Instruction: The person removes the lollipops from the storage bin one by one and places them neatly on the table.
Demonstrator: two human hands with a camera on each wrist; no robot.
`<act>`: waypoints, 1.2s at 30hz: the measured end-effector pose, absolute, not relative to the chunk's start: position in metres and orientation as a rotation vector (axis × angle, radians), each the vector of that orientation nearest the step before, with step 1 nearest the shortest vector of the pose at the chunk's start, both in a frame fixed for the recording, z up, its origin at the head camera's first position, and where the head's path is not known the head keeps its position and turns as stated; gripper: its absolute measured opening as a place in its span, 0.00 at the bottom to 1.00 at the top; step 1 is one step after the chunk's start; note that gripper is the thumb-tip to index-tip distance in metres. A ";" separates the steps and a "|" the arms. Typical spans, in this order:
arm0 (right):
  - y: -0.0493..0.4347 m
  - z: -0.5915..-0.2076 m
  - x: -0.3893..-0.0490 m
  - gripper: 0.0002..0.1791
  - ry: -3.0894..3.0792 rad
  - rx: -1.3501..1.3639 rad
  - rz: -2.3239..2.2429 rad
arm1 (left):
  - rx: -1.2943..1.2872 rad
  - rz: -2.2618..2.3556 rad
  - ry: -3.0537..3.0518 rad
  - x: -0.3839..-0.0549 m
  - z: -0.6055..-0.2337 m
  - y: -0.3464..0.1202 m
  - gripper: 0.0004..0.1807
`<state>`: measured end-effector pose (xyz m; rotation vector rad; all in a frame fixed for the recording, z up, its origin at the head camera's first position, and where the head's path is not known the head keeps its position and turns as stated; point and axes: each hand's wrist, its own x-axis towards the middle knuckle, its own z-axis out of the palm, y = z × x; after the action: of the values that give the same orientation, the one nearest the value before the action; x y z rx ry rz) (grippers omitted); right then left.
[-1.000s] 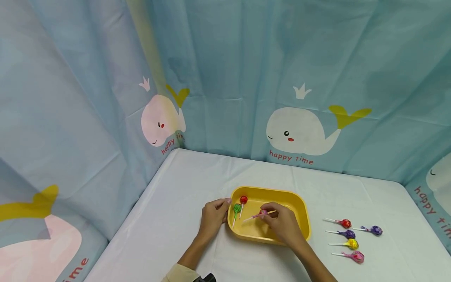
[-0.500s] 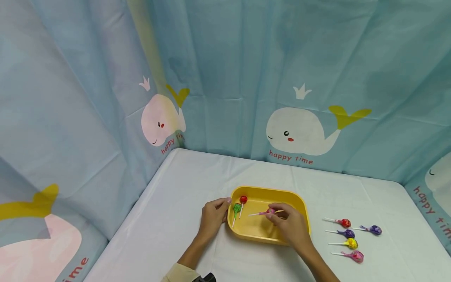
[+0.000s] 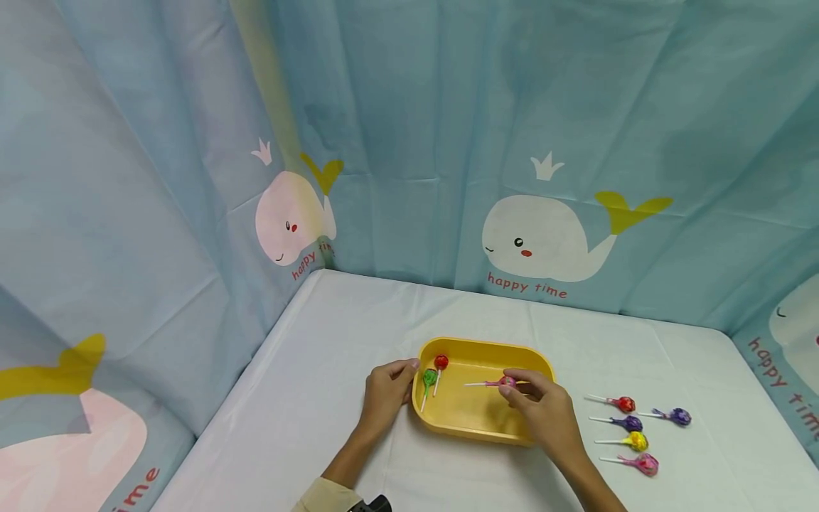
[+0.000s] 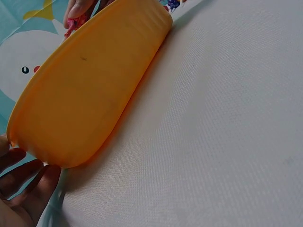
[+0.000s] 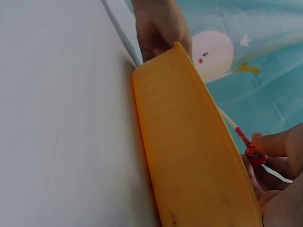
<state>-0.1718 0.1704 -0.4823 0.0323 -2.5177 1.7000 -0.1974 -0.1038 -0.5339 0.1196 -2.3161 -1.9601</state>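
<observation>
A pink-wrapped lollipop (image 3: 493,383) is pinched by its candy head between the thumb and fingers of my right hand (image 3: 552,412). Its white stick points left, over the yellow tray (image 3: 467,416). In the right wrist view the lollipop (image 5: 255,156) shows above the tray's rim. My left hand (image 3: 387,393) holds the tray's left end, thumb at the rim and fingertips against the outer wall; the left wrist view shows those fingers (image 4: 40,182) on the wall. Inside, at the tray's left end, lie a red lollipop (image 3: 441,362) and a green lollipop (image 3: 429,377).
Right of the tray, several lollipops lie on the white cloth: red (image 3: 625,404), purple (image 3: 632,423), another purple (image 3: 680,417), yellow (image 3: 638,441) and pink (image 3: 646,464). A blue whale-print curtain (image 3: 409,142) rises behind and left of the table (image 3: 358,313).
My right hand has moved right across the tray with the pink lollipop, whose stick has turned from slanting to nearly level in view. The left hand stays in place.
</observation>
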 end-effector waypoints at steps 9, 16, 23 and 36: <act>0.187 -0.481 -0.166 0.18 -2.530 -0.052 1.710 | 0.123 -1.906 -2.364 -0.198 -0.534 -0.104 0.18; 0.200 -0.477 -0.162 0.24 -2.570 -0.195 1.710 | 0.127 -1.902 -2.361 -0.197 -0.534 -0.103 0.19; 0.212 -0.477 -0.160 0.23 -2.573 -0.301 1.622 | 0.118 -1.899 -2.362 -0.197 -0.534 -0.103 0.20; 0.242 -0.482 -0.151 0.24 -2.424 -0.405 1.588 | 0.140 -1.882 -2.380 -0.197 -0.532 -0.103 0.17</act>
<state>-0.1505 0.2421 -0.4823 -0.4045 -2.4237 1.5883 -0.1968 -0.1033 -0.5318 0.1398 -2.3802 -1.8822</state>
